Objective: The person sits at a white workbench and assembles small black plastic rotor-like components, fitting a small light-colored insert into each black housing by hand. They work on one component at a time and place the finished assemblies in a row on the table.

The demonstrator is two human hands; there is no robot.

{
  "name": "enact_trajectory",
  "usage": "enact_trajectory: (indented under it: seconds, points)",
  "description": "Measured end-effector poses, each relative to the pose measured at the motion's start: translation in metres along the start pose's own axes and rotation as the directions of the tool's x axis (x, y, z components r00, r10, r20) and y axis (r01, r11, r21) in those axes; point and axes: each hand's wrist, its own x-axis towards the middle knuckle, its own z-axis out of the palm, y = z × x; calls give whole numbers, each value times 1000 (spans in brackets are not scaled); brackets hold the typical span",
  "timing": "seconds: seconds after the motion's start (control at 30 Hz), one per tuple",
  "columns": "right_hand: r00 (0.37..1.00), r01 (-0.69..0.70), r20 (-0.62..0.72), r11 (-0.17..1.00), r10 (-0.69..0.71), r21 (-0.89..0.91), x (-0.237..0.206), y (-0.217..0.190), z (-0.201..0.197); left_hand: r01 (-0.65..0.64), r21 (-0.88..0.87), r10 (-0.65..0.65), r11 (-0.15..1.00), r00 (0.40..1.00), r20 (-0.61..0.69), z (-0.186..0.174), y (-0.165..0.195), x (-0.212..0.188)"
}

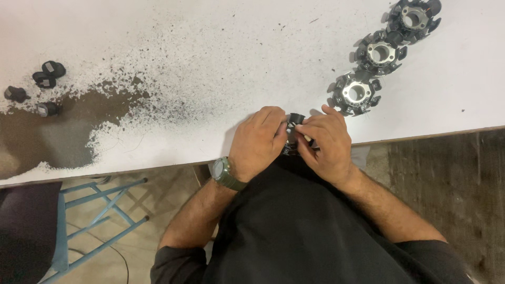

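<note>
Three round black-and-silver ring assemblies [356,93] [381,53] [414,18] are counted in a diagonal row just beyond and to the right of the grip. One further black part [295,120] is seen inside the grip itself, between two hands. Four small black caps [53,68] [43,80] [16,94] [48,109] are counted well apart from the grip, far to its left.

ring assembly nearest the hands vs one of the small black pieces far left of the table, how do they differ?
1. The ring assembly is a round metal ring with a centre hole and black parts around its rim; the small black piece is one solid stubby lump.
2. The ring assembly is clearly larger than the small black piece.
3. The ring assembly lies on clean white table; the small black piece lies by the worn dark patch.
Shared: both rest untouched on the table.
</note>
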Motion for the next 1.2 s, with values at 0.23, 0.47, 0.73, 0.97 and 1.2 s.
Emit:
enact_trajectory:
  seconds: [0.23,0.47,0.73,0.97,1.2]
  points:
    - [1000,-3,28,1000,3,2,0,3,-2,-57,51,57,997,998,11,5,-7,-5]
    - [999,52,-5,998,-52,-32,1,-1,2,-121,114,126,986,991,-40,18,-14,-12]
    - [999,1,49,996,3,-87,3,-3,3,-69,104,76,992,995,-67,17,-6,-13]
    - [941,-167,-302,986,155,-13,-16,37,-52,-134,299,134,945,991,22,5,27,-4]
    - [764,-339,-542,932,350,125,-47,99,-104,-265,147,258,953,964,68,55,48,66]
